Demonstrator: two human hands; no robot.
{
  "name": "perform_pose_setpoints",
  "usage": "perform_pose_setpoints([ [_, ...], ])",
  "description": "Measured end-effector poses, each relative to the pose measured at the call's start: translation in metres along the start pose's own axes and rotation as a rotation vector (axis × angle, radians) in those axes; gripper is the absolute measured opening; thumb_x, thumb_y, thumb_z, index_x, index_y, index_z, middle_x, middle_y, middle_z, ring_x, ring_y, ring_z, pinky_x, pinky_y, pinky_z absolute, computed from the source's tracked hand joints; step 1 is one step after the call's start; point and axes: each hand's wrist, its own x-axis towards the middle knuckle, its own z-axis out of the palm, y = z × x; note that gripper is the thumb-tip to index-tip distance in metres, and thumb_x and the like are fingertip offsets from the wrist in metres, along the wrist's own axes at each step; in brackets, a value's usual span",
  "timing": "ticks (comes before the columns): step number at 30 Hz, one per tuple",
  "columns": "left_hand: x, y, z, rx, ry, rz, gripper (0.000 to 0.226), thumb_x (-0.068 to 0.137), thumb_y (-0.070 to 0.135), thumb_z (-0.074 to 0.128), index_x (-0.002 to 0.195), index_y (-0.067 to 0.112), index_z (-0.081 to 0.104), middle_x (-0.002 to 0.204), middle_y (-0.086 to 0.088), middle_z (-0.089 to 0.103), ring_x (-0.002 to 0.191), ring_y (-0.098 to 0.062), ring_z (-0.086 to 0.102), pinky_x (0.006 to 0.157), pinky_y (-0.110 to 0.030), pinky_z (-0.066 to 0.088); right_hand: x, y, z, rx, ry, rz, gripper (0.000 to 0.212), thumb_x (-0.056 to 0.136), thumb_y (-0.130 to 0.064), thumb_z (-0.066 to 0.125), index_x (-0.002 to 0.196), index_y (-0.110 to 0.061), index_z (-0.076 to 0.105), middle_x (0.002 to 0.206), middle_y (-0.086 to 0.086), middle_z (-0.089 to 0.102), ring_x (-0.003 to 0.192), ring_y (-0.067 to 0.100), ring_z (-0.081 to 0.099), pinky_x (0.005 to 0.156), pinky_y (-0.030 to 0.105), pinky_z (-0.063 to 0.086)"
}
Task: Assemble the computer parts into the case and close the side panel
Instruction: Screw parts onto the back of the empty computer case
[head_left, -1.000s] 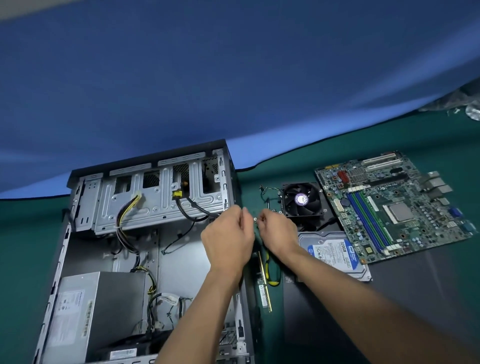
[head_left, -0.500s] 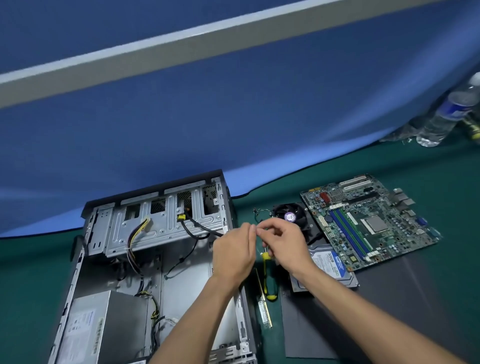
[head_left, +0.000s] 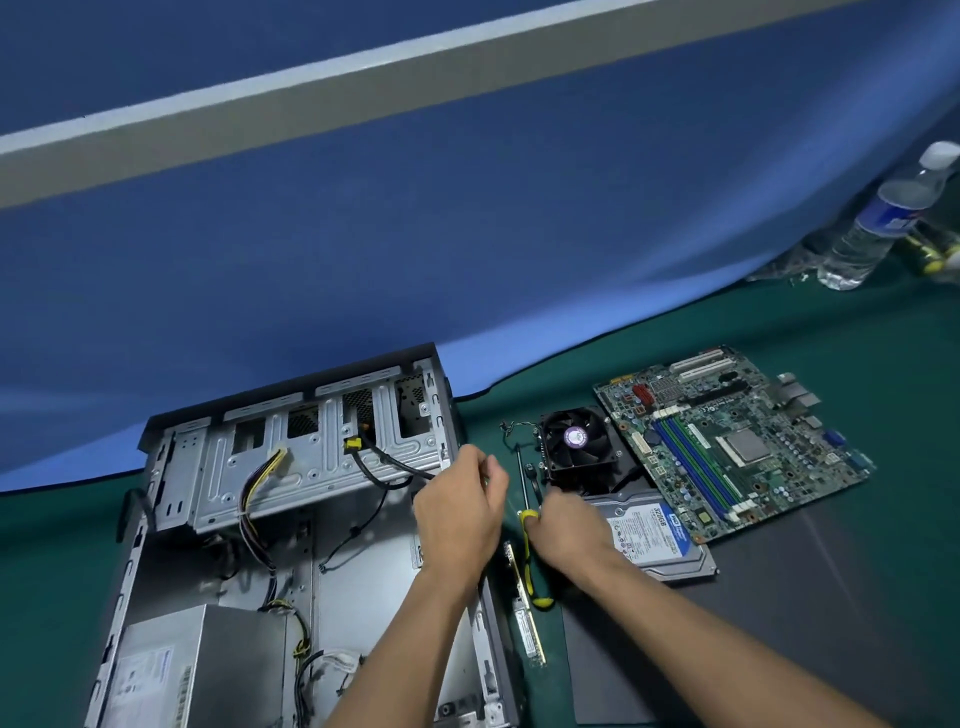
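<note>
On the green mat (head_left: 857, 338), the open case (head_left: 291, 530) lies on its side, its long axis running from the near edge away toward the blue backdrop (head_left: 467, 260), the open face up. Its silver drive cage (head_left: 311, 462) sits at the far end, and a grey power supply (head_left: 197, 670) fills the near left corner. Yellow and black wires (head_left: 254, 499) hang from the cage into the case.

Over the right wall of the case, the left hand (head_left: 457, 514) hovers with its fingers curled together; what it pinches, if anything, I cannot tell. Just right of the case lies a screwdriver (head_left: 527, 530), its thin shaft pointing away from the person and its yellow-and-black handle nearer. The right hand (head_left: 566, 525) rests at that handle with fingers bent down around it; whether it truly grips, I cannot tell. A RAM stick (head_left: 527, 613) lies along the wall of the case, parallel to it.

Further right of the case, a black fan (head_left: 576, 447) sits on its heatsink, and just nearer the person is a hard drive (head_left: 660, 540), label up, partly under the right hand. Right again lies the motherboard (head_left: 727, 441), flat, green, with blue memory slots and a silver socket. The dark side panel (head_left: 779, 623) lies flat under the drive's near end.

Far right of the case, at the foot of the backdrop, stands a clear bottle (head_left: 883, 218), tilted in this wide view. A pale band (head_left: 363, 104) crosses the backdrop high up.
</note>
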Motion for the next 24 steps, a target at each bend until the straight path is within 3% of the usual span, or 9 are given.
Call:
perform_pose_setpoints([
  [6,0.002,-0.001,0.003,0.045,0.02,-0.014,0.018,0.093,0.024,0.048,0.082,0.014,0.058,0.063,-0.003,0.061,0.062,-0.028,0.058,0.057,-0.034,0.035,0.015,-0.01,0.023,-0.246,-0.056,-0.003,0.027,0.091,-0.015,0.05,0.114,-0.009,0.065,0.117,0.009,0.066,0.108,0.025,0.063,0.083,0.031,0.05],
  [10,0.003,-0.002,0.005,0.052,0.054,-0.041,0.018,0.093,0.027,0.048,0.086,0.016,0.061,0.063,-0.002,0.062,0.063,-0.027,0.06,0.057,-0.031,0.033,0.021,-0.009,0.031,-0.306,-0.06,0.008,0.027,0.092,-0.021,0.053,0.115,-0.011,0.063,0.117,0.006,0.067,0.107,0.023,0.064,0.08,0.03,0.051],
  [15,0.004,-0.004,0.008,0.044,0.095,-0.008,0.018,0.094,0.033,0.051,0.089,0.022,0.065,0.064,0.002,0.065,0.064,-0.025,0.062,0.058,-0.027,0.03,0.014,0.0,0.024,-0.04,-0.011,0.012,0.024,0.087,-0.037,0.056,0.095,-0.016,0.063,0.1,0.006,0.069,0.095,0.026,0.064,0.067,0.026,0.039],
  [18,0.003,-0.006,0.007,0.038,0.104,-0.001,0.019,0.095,0.035,0.049,0.09,0.023,0.063,0.063,0.005,0.063,0.064,-0.023,0.062,0.058,-0.028,0.028,-0.003,0.005,0.012,0.146,0.012,-0.037,0.021,0.086,-0.041,0.055,0.083,-0.02,0.051,0.083,0.001,0.061,0.08,0.026,0.058,0.061,0.03,0.037],
  [22,-0.001,-0.004,0.004,-0.029,0.088,-0.086,0.018,0.098,0.03,0.04,0.088,0.023,0.052,0.06,0.009,0.051,0.059,-0.019,0.05,0.059,-0.03,0.026,-0.033,0.008,-0.018,0.365,0.131,-0.139,0.014,0.085,-0.036,0.056,0.079,-0.025,0.049,0.066,-0.008,0.051,0.067,0.018,0.052,0.057,0.031,0.036],
  [24,-0.005,-0.002,0.0,-0.184,0.093,-0.175,0.02,0.098,0.025,0.038,0.083,0.021,0.05,0.06,0.008,0.053,0.057,-0.015,0.048,0.058,-0.03,0.028,-0.051,0.006,-0.034,0.431,0.176,-0.207,0.007,0.084,-0.033,0.057,0.084,-0.027,0.054,0.065,-0.007,0.051,0.062,0.015,0.049,0.058,0.032,0.037],
])
